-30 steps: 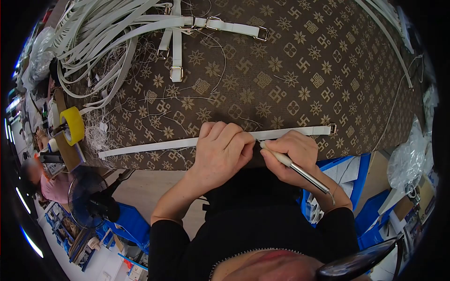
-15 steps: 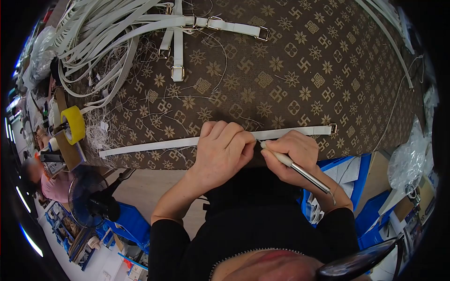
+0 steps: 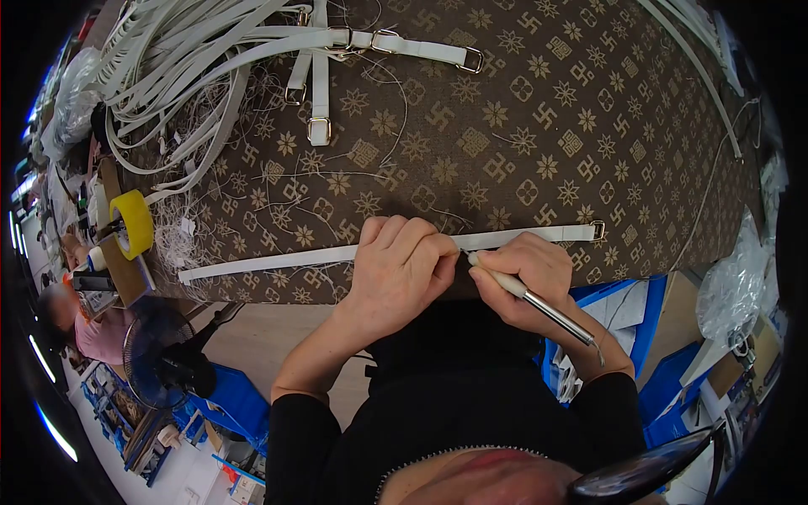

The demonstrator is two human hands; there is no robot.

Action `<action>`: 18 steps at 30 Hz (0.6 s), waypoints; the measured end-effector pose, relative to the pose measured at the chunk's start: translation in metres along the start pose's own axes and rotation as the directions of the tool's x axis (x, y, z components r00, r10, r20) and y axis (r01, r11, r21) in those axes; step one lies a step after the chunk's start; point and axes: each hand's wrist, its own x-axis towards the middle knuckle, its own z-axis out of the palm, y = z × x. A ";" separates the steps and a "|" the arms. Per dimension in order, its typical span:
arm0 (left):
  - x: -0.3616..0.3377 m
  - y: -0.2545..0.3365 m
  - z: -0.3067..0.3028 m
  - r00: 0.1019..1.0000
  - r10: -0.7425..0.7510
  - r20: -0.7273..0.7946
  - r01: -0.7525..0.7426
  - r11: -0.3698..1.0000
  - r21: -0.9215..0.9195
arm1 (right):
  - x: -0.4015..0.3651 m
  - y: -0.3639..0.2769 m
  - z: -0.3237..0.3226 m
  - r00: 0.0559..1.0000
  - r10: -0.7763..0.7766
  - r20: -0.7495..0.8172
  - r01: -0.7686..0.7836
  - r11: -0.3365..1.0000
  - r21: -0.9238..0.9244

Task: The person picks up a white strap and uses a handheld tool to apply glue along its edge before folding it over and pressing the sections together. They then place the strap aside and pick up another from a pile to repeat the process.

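A narrow white strap (image 3: 307, 259) lies lengthwise near the front edge of the table, with a metal buckle (image 3: 598, 231) at its right end. My left hand (image 3: 399, 259) rests over the strap's middle, its fingers curled and closed on it. In my right hand (image 3: 528, 278) is a pen-shaped tool (image 3: 543, 305) with a pale grip, a metal barrel and a thin wire at its rear end. Its front end points at the strap just right of my left fingers. The exact tip is too small to make out.
A heap of white straps (image 3: 181, 67) with buckles covers the back left of the patterned tabletop (image 3: 471, 143). Loose threads (image 3: 177, 240) gather at the left, near a yellow tape roll (image 3: 133, 224). A fan (image 3: 164, 349) stands below; another person (image 3: 99, 337) sits at far left.
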 end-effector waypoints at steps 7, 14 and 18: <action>0.000 0.000 0.001 1.000 0.000 -0.014 0.000 1.000 -0.007 | 0.001 -0.001 -0.001 1.000 0.005 0.014 -0.005 1.000 -0.009; -0.001 -0.002 -0.005 1.000 -0.023 -0.013 0.022 0.998 -0.063 | -0.001 0.001 -0.001 0.999 0.036 -0.031 -0.035 0.999 0.037; -0.004 -0.004 -0.010 0.999 -0.023 -0.028 0.023 1.000 0.000 | 0.000 0.000 -0.001 0.999 0.036 -0.033 -0.035 0.999 0.041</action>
